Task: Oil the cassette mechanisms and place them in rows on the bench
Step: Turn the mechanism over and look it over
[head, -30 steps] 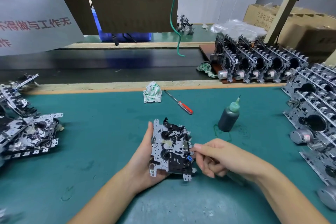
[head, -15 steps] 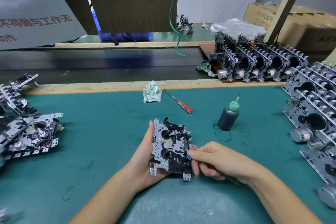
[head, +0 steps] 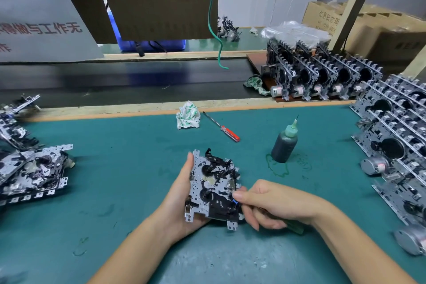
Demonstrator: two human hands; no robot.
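Left hand (head: 184,200) cupped under the cassette mechanism (head: 213,187), thumb up along its left edge, fingers hidden beneath; face tilted up toward the eyes, probably so the reels and levers can be reached. Right hand (head: 267,203) curled round a thin green-handled tool (head: 292,227), thumb tip pressed at the mechanism's right edge, the tool's tip hidden behind the fingers. Likely an oiling touch at that edge, though the point of contact cannot be made out.

Beyond the right hand, upright on the teal tabletop (head: 115,180), a dark oil bottle (head: 284,145) with a green needle cap, green rings staining the mat round its base. Farther out, a red-handled screwdriver (head: 222,127) and a crumpled rag (head: 187,115). Off to the right of the right hand, finished mechanisms standing on edge in rows (head: 396,145), presumably to save room; well left of the left hand, a loose heap of others (head: 32,168), seemingly awaiting oil.

Far left, a hanging sign (head: 34,18) with red Chinese characters, cut off, partly reading 与工作无. On a carton (head: 327,18) behind the rows, 亿惠机芯 appears, with small print too fine to read.
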